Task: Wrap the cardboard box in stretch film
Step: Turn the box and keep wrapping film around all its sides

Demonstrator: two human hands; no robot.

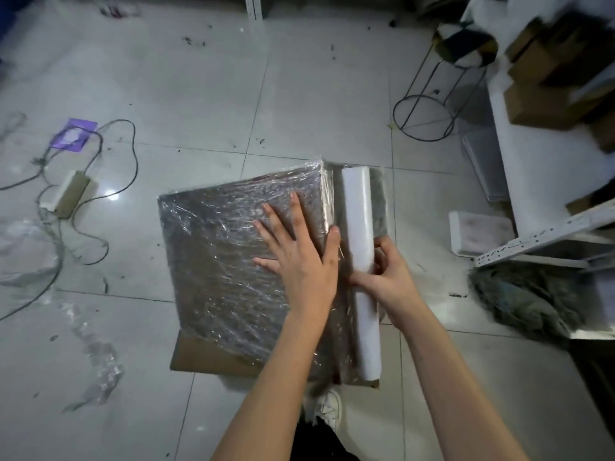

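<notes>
Head view, looking down at the grey tiled floor (299,94): a flat brown cardboard box (233,277), its top already covered in crinkled clear stretch film, lies at the centre. The left hand (296,254) presses flat on the filmed top, fingers spread wide, gripping nothing. At three o'clock of it, the right hand (386,277) curls closed around a long white roll of stretch film (362,261) lying along the box's right edge. A white power strip with black cables (71,193) sits at nine o'clock, a wire-frame stool (442,94) at one o'clock.
</notes>
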